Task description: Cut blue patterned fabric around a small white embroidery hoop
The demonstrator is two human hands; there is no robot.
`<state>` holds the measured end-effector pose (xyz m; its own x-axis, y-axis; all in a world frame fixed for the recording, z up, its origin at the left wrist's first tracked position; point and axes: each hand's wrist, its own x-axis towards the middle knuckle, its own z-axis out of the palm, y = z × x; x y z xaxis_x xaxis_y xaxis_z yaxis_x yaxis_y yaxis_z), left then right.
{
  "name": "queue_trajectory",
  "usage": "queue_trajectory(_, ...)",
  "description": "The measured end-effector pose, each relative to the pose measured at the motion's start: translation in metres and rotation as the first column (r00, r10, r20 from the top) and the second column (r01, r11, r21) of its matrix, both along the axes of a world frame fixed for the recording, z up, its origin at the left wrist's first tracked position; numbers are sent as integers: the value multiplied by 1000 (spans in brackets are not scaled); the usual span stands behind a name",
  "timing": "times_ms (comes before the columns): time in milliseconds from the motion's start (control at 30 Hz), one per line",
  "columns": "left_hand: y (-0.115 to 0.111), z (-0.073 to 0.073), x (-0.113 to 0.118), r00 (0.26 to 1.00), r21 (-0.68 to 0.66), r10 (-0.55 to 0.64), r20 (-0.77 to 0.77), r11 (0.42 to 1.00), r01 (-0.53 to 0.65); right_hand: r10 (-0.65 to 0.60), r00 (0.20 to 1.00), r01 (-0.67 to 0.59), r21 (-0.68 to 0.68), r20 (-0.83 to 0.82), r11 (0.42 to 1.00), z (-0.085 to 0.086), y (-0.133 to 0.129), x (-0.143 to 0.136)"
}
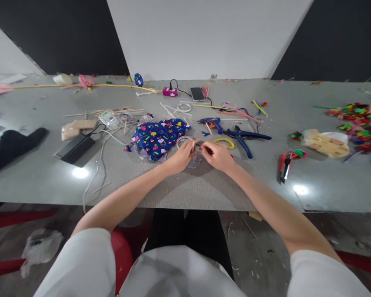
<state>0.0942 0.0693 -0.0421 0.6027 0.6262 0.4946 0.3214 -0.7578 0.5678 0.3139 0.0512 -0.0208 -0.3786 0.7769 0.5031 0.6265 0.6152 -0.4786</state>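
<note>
Both hands meet over the middle of the grey table (185, 192). My left hand (183, 157) is closed, its fingertips pinching something small that I cannot make out. Facing it, my right hand (215, 155) is closed too, fingertips at a small dark item between the hands. Beneath them lies a clear round plastic piece (194, 161). Blue patterned cloth (157, 138) lies just left of my left hand, beside a white ring (179, 142). Behind my right hand is a yellow ring (228, 142).
Blue pliers (244, 138) and a blue glue gun (214, 123) lie right of centre. A red cutter (285, 165) is farther right. At left are a black box (77, 147), wooden sticks and a cable. A phone (198, 94) lies at the back.
</note>
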Motion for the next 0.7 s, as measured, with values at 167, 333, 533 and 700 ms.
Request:
queue_trajectory(167,6,1,-3,998,-54,0,57,999,4,-17,1000,17,3,-8,1000,3,2,4)
queue_trajectory(333,6,3,-7,995,-71,19,95,997,-12,-86,996,86,6,-25,996,9,10,18)
queue_trajectory(533,7,1,-8,997,-77,41,59,996,-37,-144,990,144,88,-9,986,16,16,31)
queue_trajectory(700,7,0,-8,994,-92,57,92,995,-48,-402,906,423,232,-134,876,48,47,114)
